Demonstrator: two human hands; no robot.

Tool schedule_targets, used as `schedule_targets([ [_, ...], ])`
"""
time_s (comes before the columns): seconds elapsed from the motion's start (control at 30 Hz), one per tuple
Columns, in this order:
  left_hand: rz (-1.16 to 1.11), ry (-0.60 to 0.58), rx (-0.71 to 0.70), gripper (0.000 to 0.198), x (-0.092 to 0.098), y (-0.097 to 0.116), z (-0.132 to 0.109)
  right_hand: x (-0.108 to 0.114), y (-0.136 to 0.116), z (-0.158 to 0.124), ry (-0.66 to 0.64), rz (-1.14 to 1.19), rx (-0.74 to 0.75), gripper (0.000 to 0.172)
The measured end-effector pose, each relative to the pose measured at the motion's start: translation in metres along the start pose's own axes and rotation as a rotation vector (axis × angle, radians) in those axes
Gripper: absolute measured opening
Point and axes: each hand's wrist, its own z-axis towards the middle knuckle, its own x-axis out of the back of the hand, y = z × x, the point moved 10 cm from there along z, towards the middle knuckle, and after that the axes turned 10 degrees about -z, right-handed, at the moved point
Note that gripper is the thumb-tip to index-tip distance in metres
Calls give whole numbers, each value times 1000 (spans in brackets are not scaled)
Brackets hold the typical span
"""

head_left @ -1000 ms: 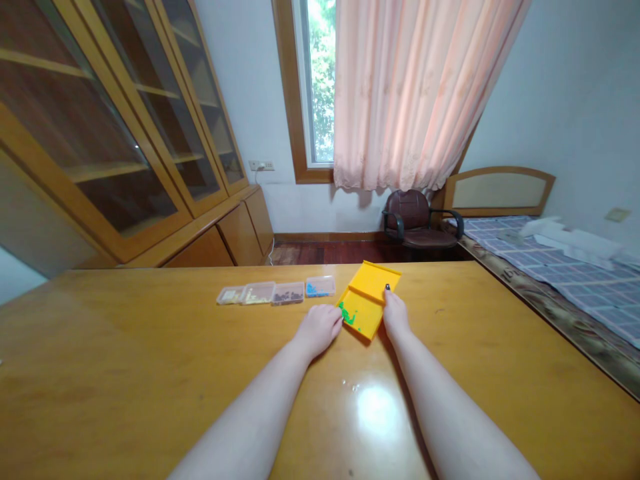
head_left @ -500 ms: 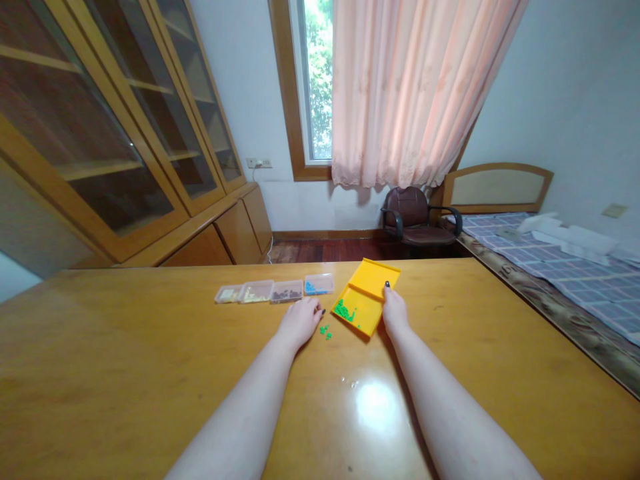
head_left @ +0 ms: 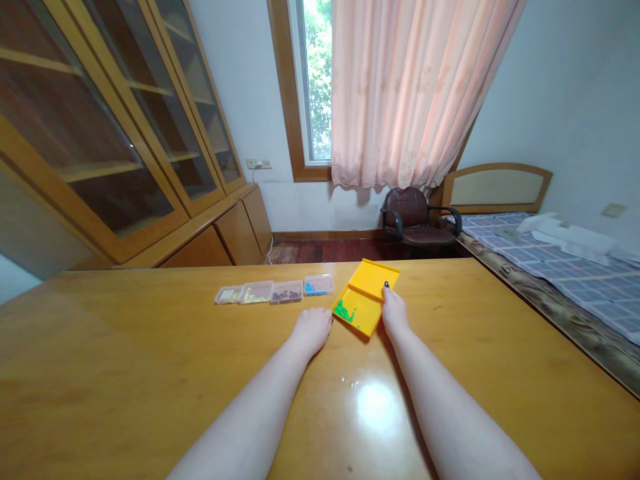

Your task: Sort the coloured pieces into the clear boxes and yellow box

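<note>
A yellow open box (head_left: 367, 308) with its lid folded back lies tilted on the table. My right hand (head_left: 394, 312) grips its right edge, thumb on top. Small green pieces (head_left: 344, 311) are gathered in the box's near left corner. My left hand (head_left: 313, 328) is beside that corner, low on the table, fingers curled downward. It covers the spot of the loose green pieces; only a speck of green shows by its fingertips. What the curled fingers hold, if anything, is hidden.
Behind my left hand stands a row of clear plastic boxes: one with blue pieces (head_left: 319, 285), one with dark pieces (head_left: 287, 293), and two with pale pieces, including the nearer pale box (head_left: 257, 293). The wooden table (head_left: 125, 360) ends before a brown armchair (head_left: 415, 217).
My left hand has moved right and slightly toward me, covering the loose green pieces that lay in view beside the box. My right hand and the yellow box stay in place.
</note>
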Motion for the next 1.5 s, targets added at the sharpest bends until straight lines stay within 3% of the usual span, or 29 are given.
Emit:
schedule_targets([
  [0.13,-21,45,19,28,10,-5,-1,0,-2,-1,7,-9,14,44],
  [0.3,-162,246,-19,28,37,4,-2,-8,-6,-8,-48,-7,35,42],
  [0.43,-269,305,14,27,39,4,-2,-14,-9,-12,-106,-11,46,40],
  [0.53,-265,262,64,27,38,-7,-5,-9,-8,-9,-65,-14,24,41],
  [0.63,-199,143,23,32,33,-14,-10,-4,-7,-7,-25,-6,2,42],
  [0.83,-97,-81,-32,33,4,-10,-13,-3,-6,-6,-10,-11,-1,42],
  [0.97,-67,-64,3,33,-2,-4,-9,-1,-5,-4,1,-40,4,45],
  [1.23,-52,-17,181,39,-3,-14,-5,-4,-2,-4,-20,11,-9,46],
  [1.5,-65,15,177,34,1,-18,-2,-6,-3,-5,-32,28,-11,42],
])
